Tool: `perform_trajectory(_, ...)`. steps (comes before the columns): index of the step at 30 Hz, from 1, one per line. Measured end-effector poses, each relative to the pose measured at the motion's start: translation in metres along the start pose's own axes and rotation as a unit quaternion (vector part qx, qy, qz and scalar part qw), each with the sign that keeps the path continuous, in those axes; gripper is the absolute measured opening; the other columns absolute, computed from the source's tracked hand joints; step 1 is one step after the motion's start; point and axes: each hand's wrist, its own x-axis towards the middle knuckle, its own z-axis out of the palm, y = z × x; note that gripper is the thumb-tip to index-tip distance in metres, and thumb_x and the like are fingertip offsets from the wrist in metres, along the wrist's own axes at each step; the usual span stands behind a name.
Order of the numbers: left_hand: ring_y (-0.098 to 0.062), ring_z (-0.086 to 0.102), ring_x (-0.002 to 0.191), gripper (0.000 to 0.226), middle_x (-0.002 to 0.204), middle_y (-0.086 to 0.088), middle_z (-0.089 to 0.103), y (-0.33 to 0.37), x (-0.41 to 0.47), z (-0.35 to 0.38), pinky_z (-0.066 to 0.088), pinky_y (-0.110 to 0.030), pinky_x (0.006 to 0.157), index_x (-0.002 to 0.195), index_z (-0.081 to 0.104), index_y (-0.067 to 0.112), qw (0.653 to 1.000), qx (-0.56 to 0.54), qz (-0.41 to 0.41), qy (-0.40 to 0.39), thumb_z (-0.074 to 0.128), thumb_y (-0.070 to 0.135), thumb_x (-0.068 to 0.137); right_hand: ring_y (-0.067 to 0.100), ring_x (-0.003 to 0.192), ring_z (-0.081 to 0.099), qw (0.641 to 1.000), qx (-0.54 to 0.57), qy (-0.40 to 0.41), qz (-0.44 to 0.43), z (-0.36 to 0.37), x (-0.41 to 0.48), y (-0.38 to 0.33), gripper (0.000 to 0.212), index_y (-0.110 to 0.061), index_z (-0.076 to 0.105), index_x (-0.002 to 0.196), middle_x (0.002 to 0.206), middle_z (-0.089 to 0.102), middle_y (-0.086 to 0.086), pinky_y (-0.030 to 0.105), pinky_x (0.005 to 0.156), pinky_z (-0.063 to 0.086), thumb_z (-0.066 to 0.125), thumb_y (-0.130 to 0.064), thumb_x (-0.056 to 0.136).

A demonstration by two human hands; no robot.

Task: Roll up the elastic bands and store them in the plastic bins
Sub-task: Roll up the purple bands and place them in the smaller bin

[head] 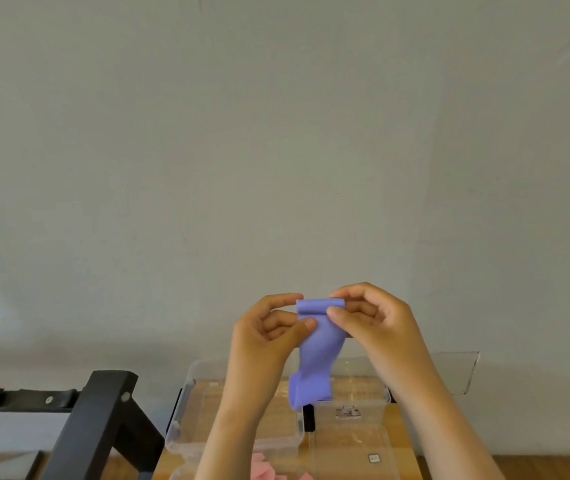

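A: So, where is the purple elastic band (318, 344)?
B: Above the clear plastic bin (186, 407). The left hand (269, 330) and right hand (373, 317) pinch its rolled top edge, and its tail hangs toward the bin.
A: Anything else?
B: Pink bands (262, 471), nearer than that bin.

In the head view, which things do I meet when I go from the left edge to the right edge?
Black strap → black frame → left hand → purple elastic band → right hand → clear plastic panel by the wall.
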Motion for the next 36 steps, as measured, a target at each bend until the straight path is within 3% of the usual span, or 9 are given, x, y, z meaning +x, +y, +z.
perform_trajectory(8,-0.015,0.073,0.079,0.021,0.083,-0.004,0.076,-0.0016,-0.0035,0.0042,0.055,-0.022,0.068,0.094,0.073,0.011,1.000,0.010,0.013,-0.010,0.057,-0.003,0.092,0.015,0.077,0.070,1.000,-0.013,0.026,0.005,-0.0023,-0.0002,0.0031,0.005,-0.015,0.070,0.090,0.081,0.074,0.001,0.023,0.066,0.056,0.069,-0.012,0.087)
perform_trajectory(13,-0.012,0.071,0.087,0.026,0.092,0.002,0.076,-0.0039,-0.0039,0.0070,0.054,-0.020,0.073,0.107,0.069,0.016,0.999,0.009,0.027,0.016,0.063,-0.001,0.088,0.013,0.076,0.070,0.999,-0.024,0.021,0.005,-0.0012,-0.0008,0.0040,0.004,-0.015,0.069,0.090,0.081,0.074,0.001,0.021,0.066,0.054,0.068,-0.011,0.087)
perform_trajectory(20,-0.006,0.071,0.081,0.021,0.087,0.009,0.075,-0.0022,-0.0028,0.0086,0.051,-0.014,0.068,0.092,0.072,0.018,0.997,0.020,0.060,0.038,0.067,-0.002,0.084,0.015,0.075,0.070,1.000,-0.019,-0.008,0.006,0.0002,-0.0022,0.0022,0.005,-0.012,0.068,0.092,0.081,0.074,0.003,0.023,0.065,0.055,0.068,-0.010,0.088)
perform_trajectory(23,-0.006,0.071,0.081,0.020,0.090,0.010,0.075,-0.0014,-0.0017,0.0073,0.051,-0.014,0.067,0.093,0.072,0.018,0.997,0.020,0.060,0.035,0.068,0.000,0.084,0.015,0.081,0.071,1.000,-0.022,-0.021,-0.001,-0.0004,-0.0024,0.0002,0.011,-0.015,0.069,0.093,0.086,0.074,-0.002,0.025,0.073,0.057,0.069,-0.007,0.086)
perform_trajectory(29,-0.010,0.071,0.081,0.022,0.086,0.004,0.075,-0.0018,0.0008,0.0061,0.054,-0.020,0.070,0.094,0.072,0.017,0.998,0.021,0.054,0.016,0.067,-0.002,0.084,0.008,0.080,0.070,1.000,-0.008,-0.002,-0.019,0.0002,-0.0024,-0.0007,0.015,-0.015,0.070,0.092,0.086,0.074,-0.007,0.017,0.070,0.053,0.069,-0.002,0.085)
perform_trajectory(33,-0.016,0.071,0.079,0.013,0.081,-0.001,0.074,0.0002,-0.0003,0.0064,0.056,-0.026,0.068,0.096,0.070,0.011,0.998,0.002,0.054,-0.020,0.062,0.016,0.087,0.010,0.079,0.070,1.000,-0.010,0.001,-0.028,-0.0006,-0.0017,-0.0006,0.015,-0.012,0.069,0.089,0.084,0.073,-0.005,0.019,0.070,0.054,0.069,0.002,0.084)
perform_trajectory(36,-0.016,0.071,0.078,0.011,0.082,-0.002,0.074,0.0002,0.0021,0.0060,0.055,-0.024,0.065,0.091,0.071,0.008,0.999,-0.009,0.050,-0.011,0.060,0.007,0.090,0.011,0.078,0.070,1.000,-0.012,-0.003,-0.025,-0.0002,-0.0019,-0.0003,0.019,-0.012,0.068,0.086,0.081,0.072,-0.005,0.019,0.070,0.054,0.065,0.007,0.084)
